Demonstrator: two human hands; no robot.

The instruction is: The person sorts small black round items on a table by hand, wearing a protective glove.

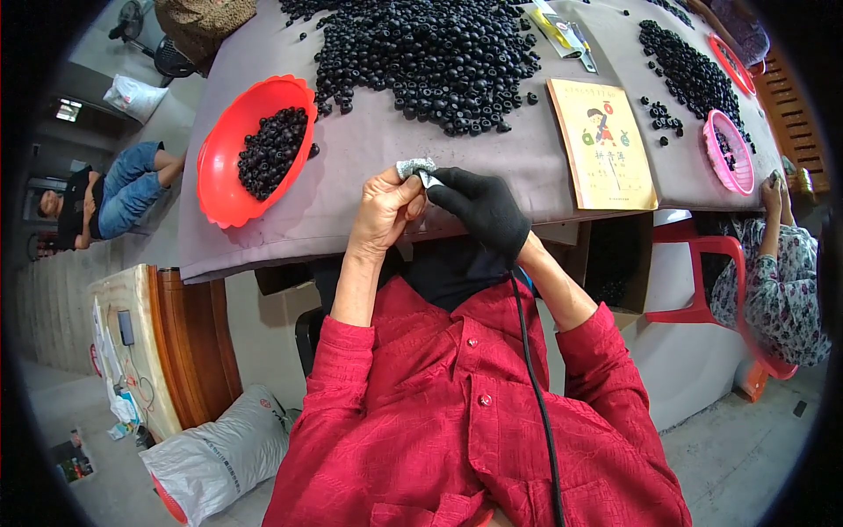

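Note:
My bare left hand (pixel 384 204) is raised at the table's front edge, its fingers closed in a pinch. Between the two hands is a small crumpled grey-white speckled scrap (pixel 416 167); whether it is cloth, tape or paper does not show. My right hand (pixel 485 209), in a black glove, has its thumb and fingertips closed on the scrap's right end. Just beyond lies a big heap of small black ring-like pieces (pixel 430 66). To the left, a red scalloped basin (pixel 215 167) holds more black pieces (pixel 268 154).
A yellow booklet (pixel 603 145) lies right of my hands, with a packaged tool (pixel 566 35) behind it. Farther right are another black heap (pixel 689 70), a pink basket (pixel 742 167) and a seated person (pixel 773 272) on a red chair (pixel 694 263). Another person (pixel 114 189) is at far left.

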